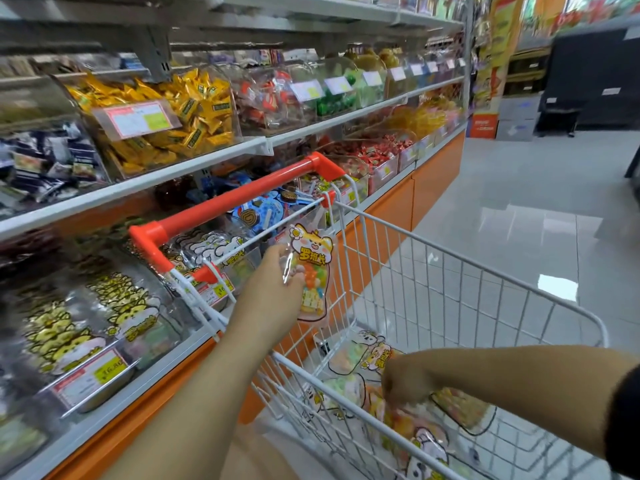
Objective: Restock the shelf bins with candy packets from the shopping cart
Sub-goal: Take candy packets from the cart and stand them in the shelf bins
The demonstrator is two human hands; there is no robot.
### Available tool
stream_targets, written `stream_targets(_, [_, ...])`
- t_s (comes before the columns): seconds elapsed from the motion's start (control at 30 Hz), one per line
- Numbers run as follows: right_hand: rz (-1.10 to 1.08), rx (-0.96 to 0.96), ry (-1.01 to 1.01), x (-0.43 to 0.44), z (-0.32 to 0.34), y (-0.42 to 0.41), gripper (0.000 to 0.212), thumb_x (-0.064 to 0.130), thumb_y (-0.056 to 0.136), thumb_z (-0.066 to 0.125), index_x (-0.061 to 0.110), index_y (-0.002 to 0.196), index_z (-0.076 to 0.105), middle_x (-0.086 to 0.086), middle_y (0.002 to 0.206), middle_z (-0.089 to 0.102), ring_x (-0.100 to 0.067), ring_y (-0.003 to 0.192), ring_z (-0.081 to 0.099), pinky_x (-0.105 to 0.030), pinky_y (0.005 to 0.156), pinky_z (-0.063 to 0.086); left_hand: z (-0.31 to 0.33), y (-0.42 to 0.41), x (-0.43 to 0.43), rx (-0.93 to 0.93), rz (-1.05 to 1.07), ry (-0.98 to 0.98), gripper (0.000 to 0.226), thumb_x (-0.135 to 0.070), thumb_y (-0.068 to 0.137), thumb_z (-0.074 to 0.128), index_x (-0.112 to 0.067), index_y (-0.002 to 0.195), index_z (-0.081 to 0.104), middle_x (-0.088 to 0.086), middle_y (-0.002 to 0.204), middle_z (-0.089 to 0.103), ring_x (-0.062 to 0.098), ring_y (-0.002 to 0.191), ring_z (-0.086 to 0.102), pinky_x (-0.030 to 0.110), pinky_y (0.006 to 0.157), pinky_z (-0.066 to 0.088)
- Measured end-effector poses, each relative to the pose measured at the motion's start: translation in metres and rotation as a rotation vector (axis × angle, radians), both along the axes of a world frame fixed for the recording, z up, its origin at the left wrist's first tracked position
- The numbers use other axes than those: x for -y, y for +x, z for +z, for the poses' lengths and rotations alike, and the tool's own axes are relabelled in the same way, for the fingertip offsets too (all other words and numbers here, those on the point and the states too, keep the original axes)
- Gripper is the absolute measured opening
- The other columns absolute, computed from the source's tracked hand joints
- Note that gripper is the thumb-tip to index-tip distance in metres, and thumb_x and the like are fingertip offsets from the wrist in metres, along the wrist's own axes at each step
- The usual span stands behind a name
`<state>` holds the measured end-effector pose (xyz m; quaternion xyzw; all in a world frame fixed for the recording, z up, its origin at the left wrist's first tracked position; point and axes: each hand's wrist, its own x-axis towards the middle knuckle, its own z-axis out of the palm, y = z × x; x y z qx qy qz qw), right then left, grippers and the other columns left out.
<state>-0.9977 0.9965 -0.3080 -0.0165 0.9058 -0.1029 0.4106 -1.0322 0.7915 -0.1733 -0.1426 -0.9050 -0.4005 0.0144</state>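
The left hand (277,282) is stretched out and holds a candy packet (313,268) upright over the cart (235,199). The right hand (405,382) reaches down inside the cart, fingers curled round a second packet (460,407) on the pile (346,358). Shelf bins (104,306) sit left of the hands. A shiny grey floor (519,202) lies to their right.

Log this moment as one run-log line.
stage: restocking | left hand: holds candy packet near cart handle | right hand: on packets in cart, grip unclear | shelf bin: cartoon-print packets inside
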Motion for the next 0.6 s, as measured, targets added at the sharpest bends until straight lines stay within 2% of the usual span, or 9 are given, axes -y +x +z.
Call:
stream_targets(0.07, [0.0,-0.236,0.024,-0.007,0.028,-0.01,0.022,0.02,0.097,0.054,0.004,0.089,0.067,-0.005,0.074,0.061,-0.014,0.062,0.052,-0.026,0.062,0.043,0.0,0.001,0.001,0.013,0.002,0.012,0.048,-0.028,0.104,0.049,-0.029,0.149,0.032,-0.007,0.144,0.05,0.015,0.108,0.054,0.035,0.088,0.044])
stream_targets(0.13, [-0.136,-0.518,-0.13,-0.018,0.063,-0.018,0.019,0.017,0.1,0.052,0.011,0.085,0.063,-0.004,0.084,0.064,-0.012,0.069,0.056,-0.023,0.065,0.043,0.001,0.0,0.001,0.024,0.011,0.013,0.048,-0.031,0.104,0.049,-0.029,0.148,0.032,-0.005,0.145,0.049,0.021,0.118,0.055,0.041,0.097,0.047])
stream_targets(0.2, [-0.41,-0.663,-0.515,-0.033,0.088,-0.021,0.017,0.013,0.102,0.051,0.009,0.088,0.06,-0.001,0.082,0.063,-0.011,0.068,0.059,-0.022,0.066,0.046,0.001,-0.002,0.001,0.063,0.027,0.031,0.043,-0.032,0.104,0.048,-0.03,0.145,0.035,-0.005,0.138,0.054,0.024,0.12,0.056,0.046,0.101,0.046])
stream_targets(0.27, [-0.611,-0.642,-0.966,-0.037,0.104,-0.016,0.014,0.012,0.102,0.051,0.005,0.092,0.058,-0.007,0.078,0.061,-0.018,0.068,0.056,-0.028,0.069,0.048,0.003,-0.003,0.0,0.113,0.034,0.096,0.031,-0.03,0.104,0.048,-0.032,0.134,0.042,-0.008,0.123,0.058,0.021,0.111,0.059,0.048,0.1,0.047])
stream_targets(0.33, [-0.652,-0.59,-1.233,-0.032,0.107,-0.013,0.019,0.011,0.102,0.05,0.008,0.084,0.057,-0.004,0.066,0.057,-0.017,0.06,0.051,-0.032,0.069,0.043,0.004,-0.005,-0.001,0.158,0.049,0.181,0.025,-0.028,0.103,0.049,-0.031,0.128,0.046,-0.007,0.125,0.06,0.023,0.111,0.061,0.051,0.1,0.048])
stream_targets(0.4, [-0.615,-0.625,-1.235,-0.024,0.104,-0.013,0.023,0.011,0.101,0.052,0.011,0.078,0.053,0.003,0.055,0.048,-0.011,0.051,0.041,-0.029,0.061,0.035,0.006,-0.007,-0.003,0.196,0.067,0.204,0.027,-0.028,0.103,0.05,-0.031,0.129,0.048,-0.005,0.126,0.061,0.031,0.107,0.064,0.053,0.096,0.051])
stream_targets(0.47, [-0.605,-0.696,-1.167,-0.02,0.104,-0.015,0.022,0.013,0.102,0.052,0.01,0.08,0.05,0.002,0.057,0.043,-0.011,0.05,0.036,-0.026,0.055,0.031,0.006,-0.008,-0.002,0.212,0.088,0.227,0.016,-0.028,0.103,0.05,-0.032,0.118,0.05,-0.003,0.118,0.064,0.035,0.099,0.067,0.054,0.091,0.053])
stream_targets(0.53, [-0.673,-0.771,-1.144,-0.022,0.108,-0.016,0.017,0.014,0.102,0.052,0.009,0.086,0.053,-0.001,0.064,0.049,-0.011,0.054,0.04,-0.025,0.054,0.033,0.003,-0.012,0.002,0.194,0.138,0.26,0.011,-0.034,0.099,0.049,-0.032,0.109,0.052,0.002,0.111,0.067,0.033,0.094,0.07,0.057,0.089,0.055])
stream_targets(0.6, [-0.763,-0.807,-1.193,-0.027,0.112,-0.016,0.015,0.012,0.102,0.05,0.01,0.09,0.059,-0.003,0.072,0.056,-0.013,0.061,0.046,-0.025,0.056,0.038,-0.002,-0.018,0.006,0.193,0.17,0.294,0.018,-0.041,0.092,0.046,-0.038,0.108,0.052,0.005,0.108,0.069,0.032,0.094,0.07,0.058,0.089,0.054])
